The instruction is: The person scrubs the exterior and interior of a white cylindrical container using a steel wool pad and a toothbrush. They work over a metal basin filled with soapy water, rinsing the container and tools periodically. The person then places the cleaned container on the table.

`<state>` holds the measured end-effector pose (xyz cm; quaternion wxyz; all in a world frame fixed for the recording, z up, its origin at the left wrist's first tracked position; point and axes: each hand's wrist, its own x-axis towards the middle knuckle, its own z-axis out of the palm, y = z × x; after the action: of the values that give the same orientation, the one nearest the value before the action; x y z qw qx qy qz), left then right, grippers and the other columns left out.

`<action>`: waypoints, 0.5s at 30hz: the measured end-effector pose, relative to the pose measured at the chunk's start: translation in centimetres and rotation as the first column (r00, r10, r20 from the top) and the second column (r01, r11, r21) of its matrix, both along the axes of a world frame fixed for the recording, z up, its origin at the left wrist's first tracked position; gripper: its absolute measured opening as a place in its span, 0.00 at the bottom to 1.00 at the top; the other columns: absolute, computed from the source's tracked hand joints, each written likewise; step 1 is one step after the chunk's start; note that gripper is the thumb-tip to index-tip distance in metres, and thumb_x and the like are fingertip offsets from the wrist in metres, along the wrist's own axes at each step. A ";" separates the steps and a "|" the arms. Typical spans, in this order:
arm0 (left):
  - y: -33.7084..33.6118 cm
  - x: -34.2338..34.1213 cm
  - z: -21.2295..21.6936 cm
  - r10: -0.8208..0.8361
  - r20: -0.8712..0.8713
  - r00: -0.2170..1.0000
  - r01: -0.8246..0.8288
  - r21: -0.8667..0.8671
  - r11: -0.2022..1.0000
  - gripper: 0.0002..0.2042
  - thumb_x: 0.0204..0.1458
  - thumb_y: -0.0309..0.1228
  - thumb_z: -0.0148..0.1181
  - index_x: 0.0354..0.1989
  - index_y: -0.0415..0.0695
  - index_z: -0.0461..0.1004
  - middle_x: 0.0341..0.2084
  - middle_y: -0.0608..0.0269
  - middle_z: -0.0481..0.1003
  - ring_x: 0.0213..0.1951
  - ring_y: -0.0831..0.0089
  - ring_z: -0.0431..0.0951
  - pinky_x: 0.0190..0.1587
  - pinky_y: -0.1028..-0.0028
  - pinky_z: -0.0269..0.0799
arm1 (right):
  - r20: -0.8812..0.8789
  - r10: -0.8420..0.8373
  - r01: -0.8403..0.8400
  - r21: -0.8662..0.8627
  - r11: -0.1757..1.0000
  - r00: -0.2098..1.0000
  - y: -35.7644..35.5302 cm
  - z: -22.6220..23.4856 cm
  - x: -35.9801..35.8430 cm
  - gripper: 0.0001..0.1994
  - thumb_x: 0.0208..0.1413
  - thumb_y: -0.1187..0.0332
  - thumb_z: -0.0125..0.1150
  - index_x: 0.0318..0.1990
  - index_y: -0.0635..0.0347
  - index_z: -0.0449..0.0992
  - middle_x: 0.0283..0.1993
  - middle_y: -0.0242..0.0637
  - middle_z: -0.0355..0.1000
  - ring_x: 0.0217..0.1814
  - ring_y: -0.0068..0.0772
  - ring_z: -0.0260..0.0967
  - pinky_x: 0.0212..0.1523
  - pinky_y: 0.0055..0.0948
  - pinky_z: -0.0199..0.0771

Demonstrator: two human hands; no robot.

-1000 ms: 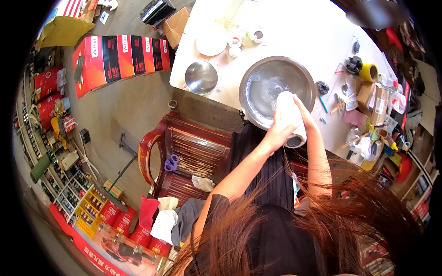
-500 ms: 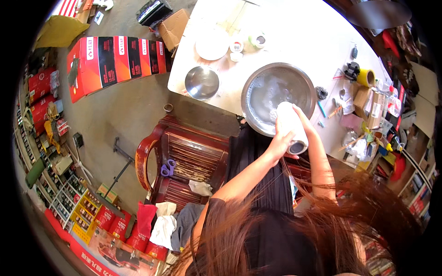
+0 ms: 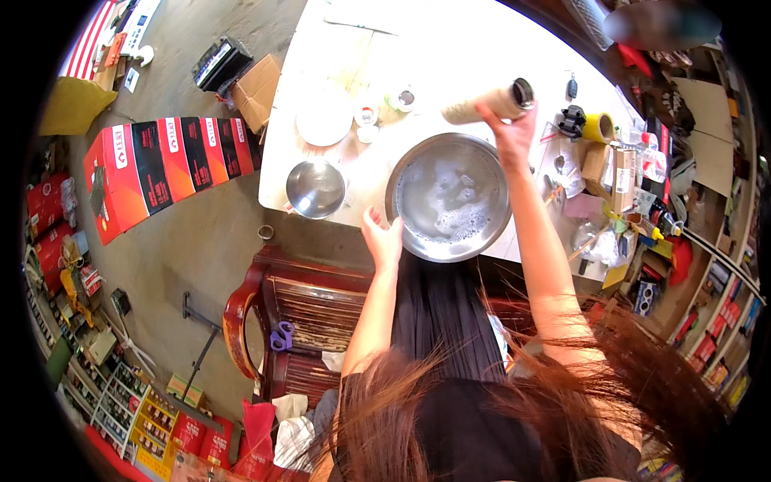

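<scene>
A cream insulated bottle (image 3: 472,105) lies tilted in the air over the far right side of a large steel basin (image 3: 442,255). My right hand (image 3: 514,136) is closed around it, near the end with a dark ring. Soapy water (image 3: 454,197) with patches of foam fills the basin. By the basin's near left rim, my left hand (image 3: 381,238) has its fingers apart and holds nothing; whether it touches the rim I cannot tell.
On the white table (image 3: 369,68) are a smaller steel bowl (image 3: 316,189), a white plate (image 3: 324,118), small jars and a yellow tape roll (image 3: 597,128). Clutter crowds the right edge. A wooden bench (image 3: 313,305) with purple scissors (image 3: 281,336) stands in front.
The bottle has gone from the basin's near right side to beyond its far right rim, carried by my right hand. My left hand has let go of it and moved left.
</scene>
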<state>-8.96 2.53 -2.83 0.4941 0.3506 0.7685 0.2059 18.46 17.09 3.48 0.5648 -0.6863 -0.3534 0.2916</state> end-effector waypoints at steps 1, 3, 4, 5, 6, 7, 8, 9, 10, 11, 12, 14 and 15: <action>-0.7 -0.7 -1.5 -0.017 -0.050 0.999 0.016 -0.023 1.000 0.37 0.47 0.27 0.68 0.65 0.36 0.57 0.58 0.48 0.66 0.59 0.60 0.68 0.62 0.63 0.66 | 0.115 -0.010 0.008 0.012 1.000 0.993 1.0 -1.6 -0.1 0.39 0.37 0.64 0.83 0.57 0.60 0.64 0.49 0.34 0.68 0.50 0.30 0.70 0.54 0.31 0.73; -2.0 -1.4 -2.8 -0.045 -0.087 0.995 0.038 -0.082 0.996 0.36 0.46 0.28 0.69 0.65 0.36 0.58 0.57 0.48 0.67 0.59 0.60 0.68 0.61 0.64 0.66 | 0.305 -0.043 0.035 0.030 0.999 0.951 2.1 -4.2 -0.6 0.42 0.35 0.62 0.84 0.58 0.60 0.64 0.49 0.35 0.68 0.52 0.31 0.70 0.54 0.32 0.73; -2.7 -1.9 -3.2 -0.051 -0.083 0.995 0.041 -0.118 0.992 0.36 0.46 0.28 0.69 0.64 0.36 0.59 0.56 0.49 0.68 0.58 0.61 0.69 0.60 0.64 0.66 | 0.376 -0.027 0.025 0.009 1.000 0.926 2.1 -5.2 -1.0 0.43 0.34 0.61 0.85 0.58 0.60 0.64 0.49 0.38 0.68 0.52 0.36 0.71 0.54 0.34 0.73; -3.0 -2.2 -3.7 -0.058 -0.076 0.995 0.046 -0.149 0.988 0.36 0.46 0.29 0.69 0.64 0.36 0.60 0.55 0.49 0.69 0.58 0.62 0.70 0.60 0.65 0.67 | 0.418 -0.012 0.017 -0.007 1.000 0.908 2.1 -6.5 -0.9 0.44 0.33 0.60 0.85 0.58 0.60 0.64 0.50 0.39 0.69 0.52 0.39 0.71 0.54 0.36 0.73; -3.1 -2.4 -4.3 -0.061 0.000 0.998 0.060 -0.161 0.985 0.35 0.46 0.30 0.70 0.63 0.35 0.61 0.54 0.49 0.70 0.57 0.61 0.71 0.60 0.64 0.67 | 0.461 0.001 0.010 -0.023 1.000 0.887 2.2 -7.7 -0.6 0.44 0.32 0.60 0.85 0.58 0.60 0.64 0.50 0.41 0.69 0.53 0.42 0.71 0.54 0.38 0.73; -3.5 -2.9 -4.5 -0.059 0.066 0.996 0.070 -0.181 0.981 0.35 0.45 0.32 0.71 0.62 0.34 0.63 0.53 0.48 0.71 0.57 0.60 0.72 0.60 0.64 0.67 | 0.479 0.037 -0.009 -0.060 0.998 0.877 2.2 -8.3 -1.0 0.45 0.31 0.60 0.84 0.59 0.59 0.63 0.51 0.43 0.69 0.54 0.48 0.69 0.55 0.41 0.71; -3.8 -3.3 -4.8 -0.055 0.134 0.989 0.082 -0.200 0.976 0.35 0.44 0.33 0.71 0.60 0.34 0.64 0.53 0.48 0.72 0.56 0.60 0.73 0.60 0.63 0.67 | 0.490 0.057 -0.021 -0.078 0.997 0.870 2.0 -8.9 -1.3 0.45 0.32 0.60 0.84 0.59 0.59 0.63 0.51 0.43 0.69 0.54 0.48 0.68 0.56 0.42 0.71; -4.2 -3.4 -5.1 -0.044 0.187 0.981 0.083 -0.208 0.974 0.31 0.46 0.33 0.71 0.58 0.34 0.67 0.49 0.52 0.76 0.53 0.65 0.76 0.58 0.66 0.69 | 0.503 0.075 -0.031 -0.096 0.995 0.861 1.8 -9.4 -1.5 0.45 0.32 0.60 0.84 0.60 0.59 0.62 0.51 0.43 0.68 0.55 0.49 0.68 0.56 0.42 0.70; -4.2 -3.3 -5.0 -0.064 0.196 0.978 0.107 -0.216 0.971 0.30 0.47 0.33 0.70 0.58 0.34 0.68 0.48 0.53 0.77 0.52 0.66 0.76 0.57 0.67 0.69 | 0.518 0.096 -0.043 -0.113 0.993 0.850 1.7 -9.6 -1.6 0.45 0.32 0.60 0.84 0.60 0.59 0.62 0.51 0.43 0.68 0.56 0.50 0.67 0.57 0.43 0.69; -4.1 -3.2 -4.9 -0.085 0.207 0.975 0.131 -0.222 0.966 0.29 0.48 0.32 0.70 0.58 0.35 0.68 0.47 0.54 0.77 0.51 0.67 0.77 0.57 0.68 0.70 | 0.508 0.095 -0.049 -0.103 0.993 0.856 1.8 -9.8 -1.6 0.45 0.33 0.59 0.84 0.60 0.59 0.62 0.52 0.44 0.68 0.56 0.50 0.66 0.57 0.43 0.69; -4.0 -2.9 -4.8 -0.107 0.220 0.970 0.158 -0.228 0.961 0.29 0.48 0.32 0.70 0.58 0.35 0.68 0.47 0.55 0.78 0.50 0.68 0.78 0.56 0.68 0.70 | 0.499 0.094 -0.054 -0.093 0.994 0.862 1.8 -10.0 -1.5 0.45 0.33 0.59 0.84 0.60 0.59 0.62 0.53 0.45 0.67 0.57 0.50 0.66 0.57 0.43 0.69; -3.7 -3.0 -4.6 -0.125 0.218 0.968 0.177 -0.235 0.956 0.26 0.49 0.31 0.69 0.56 0.35 0.70 0.43 0.58 0.80 0.47 0.69 0.78 0.54 0.70 0.71 | 0.471 0.103 -0.071 -0.086 0.994 0.876 1.1 -9.8 -1.8 0.45 0.34 0.58 0.83 0.60 0.59 0.61 0.54 0.46 0.66 0.57 0.51 0.65 0.57 0.43 0.68; -3.5 -2.8 -4.9 -0.135 0.247 0.959 0.197 -0.243 0.950 0.24 0.50 0.31 0.68 0.55 0.36 0.71 0.43 0.58 0.79 0.47 0.70 0.78 0.53 0.70 0.71 | 0.411 0.124 -0.072 -0.139 0.988 0.903 0.8 -9.5 -1.5 0.46 0.36 0.57 0.83 0.62 0.62 0.60 0.58 0.47 0.64 0.61 0.49 0.64 0.61 0.41 0.67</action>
<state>-11.79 -1.00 -7.77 0.6371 0.3191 0.6949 0.0972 16.92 17.88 -6.03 0.4184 -0.7469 -0.4820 0.1868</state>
